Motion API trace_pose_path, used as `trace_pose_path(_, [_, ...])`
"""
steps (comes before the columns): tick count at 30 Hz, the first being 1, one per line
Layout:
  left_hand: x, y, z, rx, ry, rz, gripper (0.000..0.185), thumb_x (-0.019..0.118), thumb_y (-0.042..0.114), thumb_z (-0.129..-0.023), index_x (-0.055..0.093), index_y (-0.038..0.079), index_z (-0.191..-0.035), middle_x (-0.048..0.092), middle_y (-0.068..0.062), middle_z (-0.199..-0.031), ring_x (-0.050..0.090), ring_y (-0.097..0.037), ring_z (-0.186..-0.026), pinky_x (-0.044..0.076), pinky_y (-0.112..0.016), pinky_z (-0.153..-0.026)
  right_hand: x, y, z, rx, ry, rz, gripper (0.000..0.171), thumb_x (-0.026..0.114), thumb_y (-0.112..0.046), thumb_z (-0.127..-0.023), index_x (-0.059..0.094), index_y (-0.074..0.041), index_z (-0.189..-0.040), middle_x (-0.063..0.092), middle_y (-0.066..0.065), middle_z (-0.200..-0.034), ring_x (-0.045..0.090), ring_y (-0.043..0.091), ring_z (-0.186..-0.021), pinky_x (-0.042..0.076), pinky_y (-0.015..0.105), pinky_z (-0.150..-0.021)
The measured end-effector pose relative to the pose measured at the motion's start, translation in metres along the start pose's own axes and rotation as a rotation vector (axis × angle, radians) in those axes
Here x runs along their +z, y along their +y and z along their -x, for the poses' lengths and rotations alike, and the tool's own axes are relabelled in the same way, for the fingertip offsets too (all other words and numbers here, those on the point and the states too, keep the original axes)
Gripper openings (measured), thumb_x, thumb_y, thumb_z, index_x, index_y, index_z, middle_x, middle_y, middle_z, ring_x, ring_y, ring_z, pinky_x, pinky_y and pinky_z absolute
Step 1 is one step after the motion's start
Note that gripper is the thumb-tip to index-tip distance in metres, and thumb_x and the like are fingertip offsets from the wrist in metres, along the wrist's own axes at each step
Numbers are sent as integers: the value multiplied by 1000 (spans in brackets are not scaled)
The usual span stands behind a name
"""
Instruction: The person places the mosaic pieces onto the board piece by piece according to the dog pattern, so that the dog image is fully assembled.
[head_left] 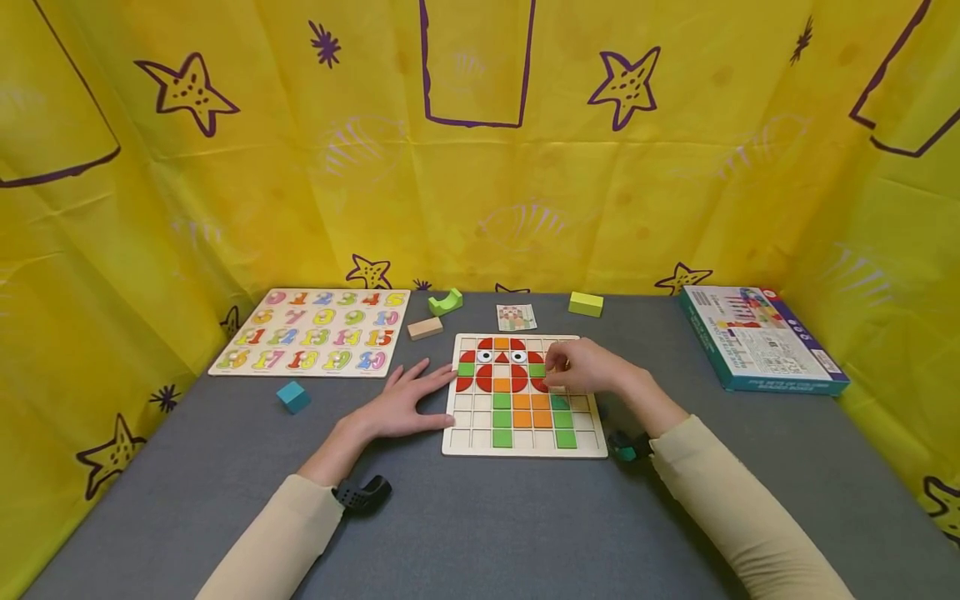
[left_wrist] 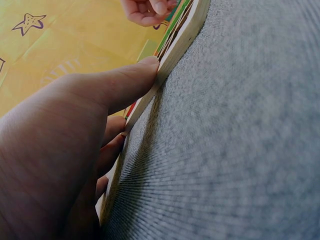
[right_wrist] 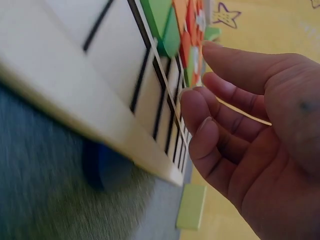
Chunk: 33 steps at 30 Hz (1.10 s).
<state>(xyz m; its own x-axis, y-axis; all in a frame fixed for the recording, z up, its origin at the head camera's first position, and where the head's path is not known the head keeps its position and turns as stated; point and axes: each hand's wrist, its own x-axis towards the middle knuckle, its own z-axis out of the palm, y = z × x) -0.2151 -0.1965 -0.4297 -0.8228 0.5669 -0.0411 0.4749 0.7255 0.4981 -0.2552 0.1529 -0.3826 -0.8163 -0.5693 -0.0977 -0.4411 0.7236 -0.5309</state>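
Note:
A wooden grid board (head_left: 470,438) carries red, orange and green tiles forming an owl-like figure with two round eyes. My left hand (head_left: 401,406) touches the board's left edge, fingers and thumb extended. In the left wrist view, the thumb (left_wrist: 132,82) lies against the board's rim. My right hand (head_left: 581,367) is over the board's right side with bent fingers. Its fingertips are beside a red quarter-circle tile (head_left: 538,384); whether they pinch anything is hidden. Below them, a green tile (right_wrist: 171,34) looks tilted over its cell in the right wrist view.
A number puzzle board (head_left: 315,333) lies at left, a blue cube (head_left: 293,397) in front of it. Behind the grid board are a wooden block (head_left: 425,329), green arch (head_left: 446,302), picture card (head_left: 516,317) and yellow-green block (head_left: 586,304). A game box (head_left: 765,337) lies at right.

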Motion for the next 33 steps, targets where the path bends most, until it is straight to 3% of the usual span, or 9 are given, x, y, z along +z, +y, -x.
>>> trace_pose_path(8, [0,0,0,-2,-1,-2,83,65,59,-91,38,18,-158,30,-1,-163,7,-37,-152,-4,-64,-115,-13,16,19,15,47,-11,17,76,-16,-92,66,-6,-102,59,1,-83,53,18,-77,45,31,-67])
trace_pose_path(16, [0,-1,0,-1,3,-9,84,65,60,-91,38,19,-158,31,0,-163,8,-37,-152,-3,-64,-115,-18,31,45,22,34,-37,20,77,-14,-90,66,-4,-103,59,0,-83,55,19,-78,46,32,-69])
trace_pose_path(28, [0,-1,2,5,7,-9,84,65,60,-91,38,18,-158,30,-1,-164,7,-38,-152,-3,-64,-115,-15,44,69,65,-77,-50,14,78,-16,-90,68,-10,-99,59,-1,-83,55,17,-79,46,31,-71])
trace_pose_path(33, [0,-1,1,9,4,-6,84,65,60,-91,37,18,-158,29,-1,-164,7,-38,-152,-3,-64,-115,-11,45,73,30,-93,-70,16,79,-16,-89,68,-11,-100,59,-3,-84,55,17,-80,47,30,-71])
